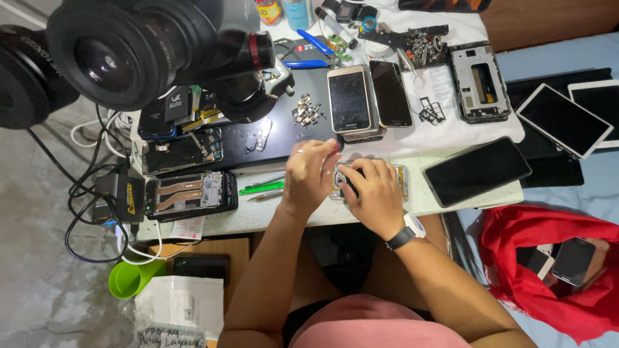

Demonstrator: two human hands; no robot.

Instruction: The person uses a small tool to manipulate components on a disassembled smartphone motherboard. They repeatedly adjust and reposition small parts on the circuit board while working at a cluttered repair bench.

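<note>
Centrally, the left hand (309, 174) and right hand (373, 193) sit close together over an opened phone frame (403, 183). Right fingers curl onto it, pinning it; the left fingers are bunched, what they pinch too small to tell.

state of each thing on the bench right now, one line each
left hand: fingers bent, on the small phone
right hand: gripping the small phone
small phone: flat under both hands, mostly hidden
opened phone: back off, insides showing
black phone: screen dark, lying flat
phone frame: stripped, empty
</note>
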